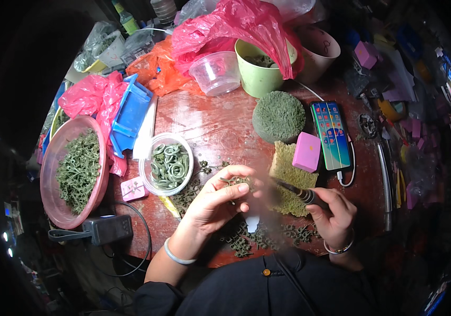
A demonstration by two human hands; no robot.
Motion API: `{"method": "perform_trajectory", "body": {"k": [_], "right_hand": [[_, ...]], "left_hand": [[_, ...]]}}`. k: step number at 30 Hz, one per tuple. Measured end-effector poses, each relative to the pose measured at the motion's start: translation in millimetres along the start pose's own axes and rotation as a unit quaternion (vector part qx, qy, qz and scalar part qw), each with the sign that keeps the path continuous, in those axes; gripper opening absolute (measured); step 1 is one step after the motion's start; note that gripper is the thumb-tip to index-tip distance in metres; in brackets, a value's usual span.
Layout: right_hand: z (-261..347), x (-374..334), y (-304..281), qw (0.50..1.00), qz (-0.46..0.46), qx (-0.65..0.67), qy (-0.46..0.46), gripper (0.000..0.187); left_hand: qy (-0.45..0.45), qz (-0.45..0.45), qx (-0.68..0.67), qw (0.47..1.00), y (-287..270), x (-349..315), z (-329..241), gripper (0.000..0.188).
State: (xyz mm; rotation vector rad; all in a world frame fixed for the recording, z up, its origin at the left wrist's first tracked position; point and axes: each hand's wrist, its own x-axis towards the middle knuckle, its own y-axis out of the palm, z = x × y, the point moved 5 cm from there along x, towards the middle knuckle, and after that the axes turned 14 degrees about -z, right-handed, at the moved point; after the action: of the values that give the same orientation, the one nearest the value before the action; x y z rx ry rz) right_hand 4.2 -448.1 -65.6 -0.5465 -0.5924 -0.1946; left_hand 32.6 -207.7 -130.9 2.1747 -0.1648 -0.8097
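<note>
My left hand [212, 203] is raised over the near middle of the table, its fingers closed round a small green ring-like piece [236, 182]. The fingers hide part of that piece. In my right hand [337, 213] is a pen-like tool with a dark handle [310, 197]; its thin metal end points left toward the green piece. A greyish haze blurs the space between the hands, so I cannot tell whether tip and piece touch. Under my hands lie loose green branching bits [260, 237]. A clear round tub of green rings [170, 163] stands left of my left hand.
A pink bowl [97, 197] of green scraps stands at left, beside a black box with a strap [108, 229]. Beyond my right hand are a yellowish sponge [287, 176], a pink block [306, 151], a round green pad [278, 117] and a plugged-in phone [333, 136]. Tubs and bags line the back.
</note>
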Motion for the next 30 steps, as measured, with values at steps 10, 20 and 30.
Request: {"method": "perform_trajectory", "body": {"k": [10, 20, 30], "right_hand": [[-13.4, 4.0, -19.1, 0.983, 0.077, -0.167, -0.003, 0.028], [-12.2, 4.7, -20.2, 0.986, 0.046, -0.160, -0.003, 0.028], [-14.3, 5.2, -17.1, 0.983, 0.077, -0.167, 0.005, 0.027]], "left_hand": [[0.030, -0.003, 0.025, 0.999, -5.0, 1.7, 0.7, 0.028], [0.034, 0.010, 0.015, 0.999, 5.3, -0.8, -4.1, 0.025], [0.160, -0.079, 0.156, 0.972, 11.1, -5.6, -8.0, 0.048]]}}
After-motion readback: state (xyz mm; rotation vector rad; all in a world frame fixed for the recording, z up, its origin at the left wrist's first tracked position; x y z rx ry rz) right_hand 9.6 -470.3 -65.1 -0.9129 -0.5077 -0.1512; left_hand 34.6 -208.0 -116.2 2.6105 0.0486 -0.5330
